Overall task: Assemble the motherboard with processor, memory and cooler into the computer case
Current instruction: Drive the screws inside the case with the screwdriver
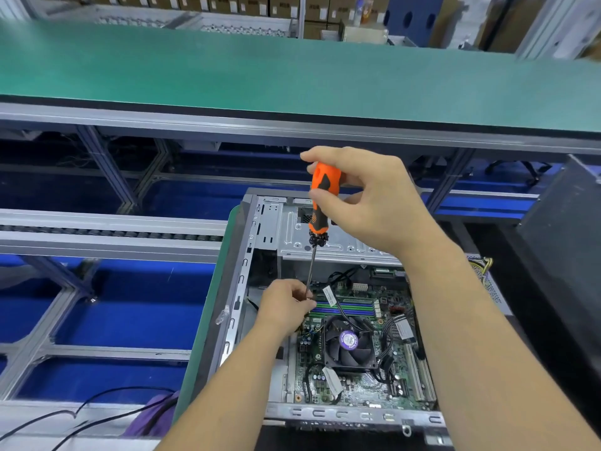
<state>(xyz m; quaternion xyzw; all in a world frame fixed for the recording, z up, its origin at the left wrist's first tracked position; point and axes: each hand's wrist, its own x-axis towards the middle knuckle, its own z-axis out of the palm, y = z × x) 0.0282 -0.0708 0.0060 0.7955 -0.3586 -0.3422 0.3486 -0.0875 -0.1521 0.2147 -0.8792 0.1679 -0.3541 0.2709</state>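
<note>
I'm looking at a factory assembly line for computers. A long green belt (pixel 292 70) runs across my view on a grey aluminium frame (pixel 107 170), with a roller track (pixel 110 234) below it and blue flooring (pixel 136 307) under the rails. Behind the belt, shelves (pixel 201 24) carry rows of brown cartons (pixel 253 4). In front of me an open case (pixel 328 415) lies on a green mat (pixel 201 336), its motherboard (pixel 367 382) and fan (pixel 349 341) exposed. Loose black cables (pixel 97 405) trail at lower left.
</note>
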